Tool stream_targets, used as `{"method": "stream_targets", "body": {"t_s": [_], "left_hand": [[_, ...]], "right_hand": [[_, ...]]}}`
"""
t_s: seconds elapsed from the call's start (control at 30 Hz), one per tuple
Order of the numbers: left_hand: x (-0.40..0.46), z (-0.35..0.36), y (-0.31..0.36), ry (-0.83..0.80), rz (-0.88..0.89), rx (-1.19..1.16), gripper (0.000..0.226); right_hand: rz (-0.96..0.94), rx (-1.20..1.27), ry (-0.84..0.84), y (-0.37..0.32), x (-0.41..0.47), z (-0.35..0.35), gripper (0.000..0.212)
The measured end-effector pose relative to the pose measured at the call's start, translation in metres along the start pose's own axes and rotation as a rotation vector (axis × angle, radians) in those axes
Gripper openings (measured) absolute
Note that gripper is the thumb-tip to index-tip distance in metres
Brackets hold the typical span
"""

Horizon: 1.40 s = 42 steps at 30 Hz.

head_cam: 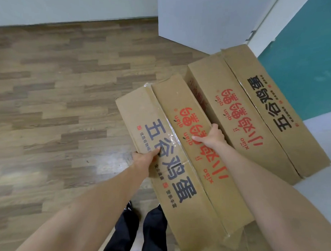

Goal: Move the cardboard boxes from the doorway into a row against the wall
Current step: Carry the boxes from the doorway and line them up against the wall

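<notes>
Two brown cardboard boxes with red and black printed characters lie side by side at the right. The near box (166,110) is taped along its top seam. My left hand (147,158) grips its left edge, thumb on the top face. My right hand (212,137) holds its right edge, fingers curled into the gap between the boxes. The far box (257,95) lies behind it, next to the doorway, touching or almost touching the near one.
Wood-pattern floor (56,91) spreads to the left and ahead. A pale wall (72,8) runs along the far side, and a white wall corner (204,20) juts out beyond the boxes. A teal door (308,54) is at the right. My dark trouser legs (138,229) show below.
</notes>
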<state>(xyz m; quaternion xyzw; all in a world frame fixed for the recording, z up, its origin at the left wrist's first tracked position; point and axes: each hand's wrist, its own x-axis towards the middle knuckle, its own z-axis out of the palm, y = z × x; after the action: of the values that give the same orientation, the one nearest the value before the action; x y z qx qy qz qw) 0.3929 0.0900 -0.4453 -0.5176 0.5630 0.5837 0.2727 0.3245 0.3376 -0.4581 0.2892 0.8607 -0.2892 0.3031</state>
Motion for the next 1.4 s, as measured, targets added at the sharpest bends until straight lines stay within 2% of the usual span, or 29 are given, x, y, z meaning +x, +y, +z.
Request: {"method": "stream_targets", "body": {"t_s": [0.07,0.2,0.27,0.4,0.57,0.73,0.9,1.0,1.17,1.23,1.3,1.4], "left_hand": [[0.005,0.000,-0.002,-0.023,-0.051,-0.041,0.072],[0.015,0.001,-0.008,-0.054,-0.060,-0.088,0.077],[0.019,0.002,-0.015,-0.076,-0.073,-0.118,0.078],[0.032,0.004,-0.025,-0.094,-0.044,-0.200,0.084],[0.033,-0.008,-0.029,-0.120,-0.050,-0.210,0.072],[0.018,-0.035,-0.020,-0.161,-0.029,-0.155,0.067],[-0.030,-0.078,0.030,-0.209,0.052,-0.041,0.060],[-0.067,-0.106,0.065,-0.238,0.143,0.015,0.053],[-0.128,-0.152,0.114,-0.300,0.303,0.035,0.090],[-0.154,-0.174,0.123,-0.346,0.368,0.053,0.098],[-0.185,-0.194,0.130,-0.402,0.461,0.078,0.085],[-0.235,-0.220,0.131,-0.524,0.599,0.145,0.072]], "right_hand": [[0.015,0.017,0.005,0.004,0.010,0.003,0.114],[0.015,0.078,-0.062,0.004,0.028,-0.002,0.118],[0.010,0.085,-0.104,0.002,0.030,-0.005,0.113],[0.014,0.127,-0.087,0.001,0.031,-0.004,0.094],[0.009,0.192,-0.107,0.000,0.019,0.003,0.091],[0.006,0.288,-0.137,-0.005,-0.016,0.006,0.077],[-0.077,0.402,-0.109,-0.043,-0.070,-0.017,0.070],[-0.135,0.455,-0.060,-0.075,-0.114,-0.038,0.077],[-0.215,0.578,0.066,-0.115,-0.206,-0.073,0.077],[-0.241,0.619,0.118,-0.119,-0.254,-0.078,0.089],[-0.270,0.675,0.213,-0.117,-0.303,-0.083,0.104],[-0.275,0.769,0.389,-0.106,-0.386,-0.080,0.098]]}}
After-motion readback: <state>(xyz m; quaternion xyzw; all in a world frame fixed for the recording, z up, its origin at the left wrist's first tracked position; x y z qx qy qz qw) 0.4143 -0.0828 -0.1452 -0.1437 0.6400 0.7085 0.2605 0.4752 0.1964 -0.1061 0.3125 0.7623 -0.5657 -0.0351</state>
